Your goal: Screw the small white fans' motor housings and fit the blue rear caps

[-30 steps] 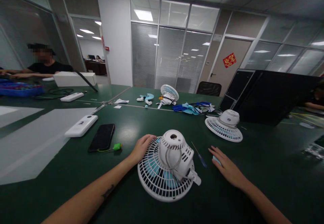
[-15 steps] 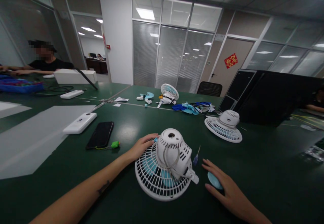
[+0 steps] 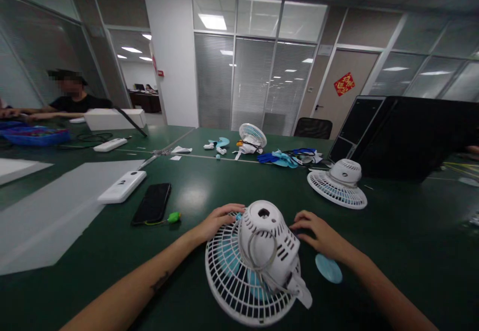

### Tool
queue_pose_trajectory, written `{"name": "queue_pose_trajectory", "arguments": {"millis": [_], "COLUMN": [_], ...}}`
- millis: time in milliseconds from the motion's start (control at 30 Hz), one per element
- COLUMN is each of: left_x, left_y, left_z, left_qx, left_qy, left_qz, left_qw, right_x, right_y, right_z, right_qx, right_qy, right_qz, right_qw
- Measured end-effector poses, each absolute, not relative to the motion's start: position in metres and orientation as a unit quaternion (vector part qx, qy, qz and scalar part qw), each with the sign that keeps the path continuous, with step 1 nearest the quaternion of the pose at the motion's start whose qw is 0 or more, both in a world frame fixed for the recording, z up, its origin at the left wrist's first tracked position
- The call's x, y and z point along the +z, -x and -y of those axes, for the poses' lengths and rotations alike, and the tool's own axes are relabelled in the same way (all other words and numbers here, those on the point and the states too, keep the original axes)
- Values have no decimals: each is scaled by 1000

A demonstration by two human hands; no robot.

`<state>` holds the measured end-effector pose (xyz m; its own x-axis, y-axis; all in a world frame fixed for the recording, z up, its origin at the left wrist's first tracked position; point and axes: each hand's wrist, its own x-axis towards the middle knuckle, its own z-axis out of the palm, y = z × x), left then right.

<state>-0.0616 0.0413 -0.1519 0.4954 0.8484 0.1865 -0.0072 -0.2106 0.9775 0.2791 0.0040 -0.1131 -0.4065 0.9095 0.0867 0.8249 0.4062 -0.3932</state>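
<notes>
A white fan point(image 3: 288, 243) lies grille-down in front of me, with light blue blades behind the grille and a looped cord on its motor housing. My left hand point(image 3: 217, 223) holds its far left side, fingertips by a small light blue knob point(image 3: 238, 216). Just right of the housing, my right hand point(image 3: 318, 233) has its fingers curled down around a small screwdriver point(image 3: 297, 231), mostly hidden by the fingers and the fan. A light blue round disc point(image 3: 329, 268) lies on the table below my right wrist.
Another white fan point(image 3: 342, 181) lies grille-down at the right, before a large black panel point(image 3: 419, 139). A third fan point(image 3: 252, 139) and blue gloves point(image 3: 282, 159) lie farther back. Left are a black phone point(image 3: 152, 203), a white power bank point(image 3: 122, 187) and a seated person point(image 3: 80, 102).
My right hand has moved from over the light blue disc, forward and left to the screwdriver beside the fan, and its fingers have closed. The left hand stays on the fan. The view has shifted slightly.
</notes>
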Motion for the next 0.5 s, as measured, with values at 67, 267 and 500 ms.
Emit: {"name": "queue_pose_trajectory", "arguments": {"millis": [67,267,500], "left_x": [-151,-151,-151], "left_y": [62,64,64], "left_z": [-40,-37,-36], "left_qx": [383,379,376], "left_qy": [-678,-679,-673], "left_qz": [-303,-294,-314], "left_qw": [550,556,554], "right_x": [-112,-111,-113], "right_y": [-278,-317,-329], "right_z": [-9,-1,10], "right_qx": [114,47,137], "right_qy": [532,635,643], "right_qz": [822,714,694], "right_qw": [170,290,293]}}
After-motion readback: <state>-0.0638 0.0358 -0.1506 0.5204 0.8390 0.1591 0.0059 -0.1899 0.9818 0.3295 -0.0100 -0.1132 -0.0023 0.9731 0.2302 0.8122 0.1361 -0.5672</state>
